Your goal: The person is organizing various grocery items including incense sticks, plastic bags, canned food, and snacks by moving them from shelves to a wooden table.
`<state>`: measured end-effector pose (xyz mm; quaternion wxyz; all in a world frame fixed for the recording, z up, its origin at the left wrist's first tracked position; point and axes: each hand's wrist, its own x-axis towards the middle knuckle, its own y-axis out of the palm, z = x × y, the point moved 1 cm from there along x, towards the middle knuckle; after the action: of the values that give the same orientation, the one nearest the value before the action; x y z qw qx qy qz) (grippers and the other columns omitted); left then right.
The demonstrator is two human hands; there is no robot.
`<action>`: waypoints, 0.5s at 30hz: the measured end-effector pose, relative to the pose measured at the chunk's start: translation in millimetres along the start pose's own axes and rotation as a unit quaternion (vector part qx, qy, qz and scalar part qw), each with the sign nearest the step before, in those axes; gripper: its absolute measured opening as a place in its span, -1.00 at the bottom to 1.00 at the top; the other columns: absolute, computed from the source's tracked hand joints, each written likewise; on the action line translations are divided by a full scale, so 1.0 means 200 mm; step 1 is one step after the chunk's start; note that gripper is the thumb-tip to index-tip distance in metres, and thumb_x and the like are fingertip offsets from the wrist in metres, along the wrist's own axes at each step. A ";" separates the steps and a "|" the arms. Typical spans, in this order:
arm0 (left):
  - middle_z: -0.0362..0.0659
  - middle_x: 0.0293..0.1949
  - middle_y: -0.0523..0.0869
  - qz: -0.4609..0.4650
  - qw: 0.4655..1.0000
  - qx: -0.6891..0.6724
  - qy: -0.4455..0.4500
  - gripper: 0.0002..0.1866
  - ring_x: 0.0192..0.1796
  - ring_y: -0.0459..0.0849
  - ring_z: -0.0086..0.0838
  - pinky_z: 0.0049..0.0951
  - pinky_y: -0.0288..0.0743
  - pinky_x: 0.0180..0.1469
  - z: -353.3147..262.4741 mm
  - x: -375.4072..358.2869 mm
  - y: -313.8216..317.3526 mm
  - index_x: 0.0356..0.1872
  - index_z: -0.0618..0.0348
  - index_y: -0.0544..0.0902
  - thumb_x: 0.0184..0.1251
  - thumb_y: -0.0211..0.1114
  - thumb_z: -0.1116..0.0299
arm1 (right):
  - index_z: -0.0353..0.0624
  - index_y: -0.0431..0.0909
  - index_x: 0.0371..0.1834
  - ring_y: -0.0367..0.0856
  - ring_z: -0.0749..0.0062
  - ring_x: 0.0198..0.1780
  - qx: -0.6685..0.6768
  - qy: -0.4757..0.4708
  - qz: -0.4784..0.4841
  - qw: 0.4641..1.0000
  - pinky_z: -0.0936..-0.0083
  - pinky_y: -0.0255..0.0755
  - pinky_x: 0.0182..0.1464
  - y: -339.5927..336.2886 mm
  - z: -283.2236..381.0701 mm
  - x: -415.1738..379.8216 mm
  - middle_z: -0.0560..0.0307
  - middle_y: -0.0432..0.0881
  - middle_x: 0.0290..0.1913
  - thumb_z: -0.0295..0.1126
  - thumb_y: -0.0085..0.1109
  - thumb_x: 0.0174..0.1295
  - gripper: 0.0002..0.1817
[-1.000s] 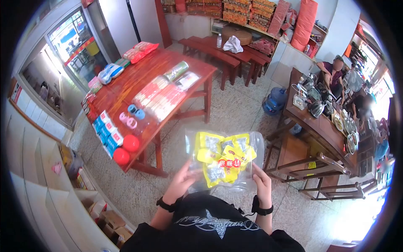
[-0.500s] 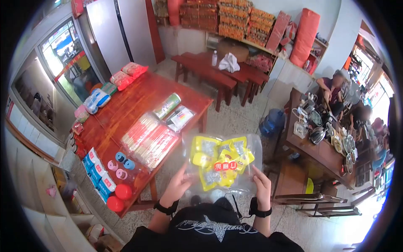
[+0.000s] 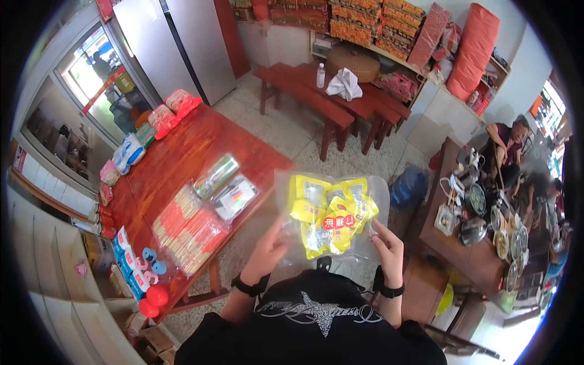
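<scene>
A clear plastic bag (image 3: 333,219) with several yellow packets inside and a red label hangs in front of my chest. My left hand (image 3: 267,246) grips its left edge, and my right hand (image 3: 387,244) pinches the lower right edge between thumb and fingers. To the left, on the red wooden table (image 3: 201,137), lie bundles of wrapped skewers (image 3: 190,228), a green-and-clear packet (image 3: 217,176) and a flat pack with a coloured label (image 3: 234,198).
Red bottle caps (image 3: 157,295), blue-and-white packs (image 3: 129,264) and bagged goods (image 3: 131,152) line the table's left side. Dark red benches (image 3: 307,97) stand ahead. Right, people sit by a table (image 3: 453,249) of dishes; a blue water jug (image 3: 409,185) stands near.
The view has turned to the left, so the benches and the right table appear farther right. The bag stays between both hands and has risen slightly.
</scene>
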<state>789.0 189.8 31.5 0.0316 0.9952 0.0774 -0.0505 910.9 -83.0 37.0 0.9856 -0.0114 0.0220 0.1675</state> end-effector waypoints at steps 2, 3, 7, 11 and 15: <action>-0.07 0.30 0.34 -0.017 1.000 0.001 0.023 -0.29 0.26 0.40 -0.44 -0.42 0.31 0.22 -0.03 0.17 0.07 0.41 0.24 0.09 0.18 0.05 0.70 | -0.33 0.43 0.20 0.52 0.54 0.01 0.007 -0.010 0.013 1.000 0.58 0.38 0.08 -0.11 -0.03 0.17 0.05 0.55 0.11 -0.63 0.07 0.17 -0.54; -0.09 0.31 0.33 -0.036 0.998 -0.028 0.037 -0.30 0.28 0.37 -0.45 -0.41 0.29 0.25 -0.06 0.22 0.11 0.40 0.24 0.12 0.18 0.07 0.70 | -0.33 0.43 0.20 0.52 0.54 0.01 0.004 -0.008 0.022 1.000 0.58 0.38 0.08 -0.14 -0.04 0.24 0.05 0.55 0.11 -0.63 0.07 0.17 -0.54; -0.11 0.32 0.31 -0.097 0.992 -0.076 0.038 -0.31 0.31 0.33 -0.45 -0.41 0.27 0.27 -0.12 0.38 0.16 0.39 0.26 0.16 0.18 0.13 0.67 | -0.35 0.44 0.18 0.53 0.57 -0.04 -0.009 -0.021 0.044 0.999 0.63 0.38 0.04 -0.18 -0.05 0.51 0.10 0.59 0.01 -0.65 0.06 0.16 -0.55; -0.12 0.26 0.39 -0.147 0.977 -0.144 0.052 -0.37 0.26 0.39 -0.46 -0.43 0.30 0.24 -0.06 0.51 0.10 0.35 0.30 0.21 0.23 0.14 0.62 | -0.36 0.47 0.15 0.55 0.59 -0.08 -0.039 -0.010 0.089 0.995 0.66 0.38 0.01 -0.14 -0.11 0.76 0.13 0.62 -0.06 -0.65 0.03 0.16 -0.58; -0.12 0.00 0.59 -0.250 0.964 -0.088 -0.001 -0.59 0.02 0.55 -0.51 -0.52 0.42 0.06 -0.05 0.66 -0.03 0.17 0.33 0.36 0.32 0.15 0.48 | -0.35 0.52 0.08 0.54 0.54 -0.02 -0.061 -0.028 0.148 0.987 0.60 0.38 0.06 -0.01 -0.11 1.03 0.04 0.64 -0.01 -0.63 -0.01 0.16 -0.62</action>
<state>918.0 216.5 27.0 0.1056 0.9375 0.3277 -0.0507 1105.2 -17.6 5.2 0.9477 -0.0632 -0.0143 0.3125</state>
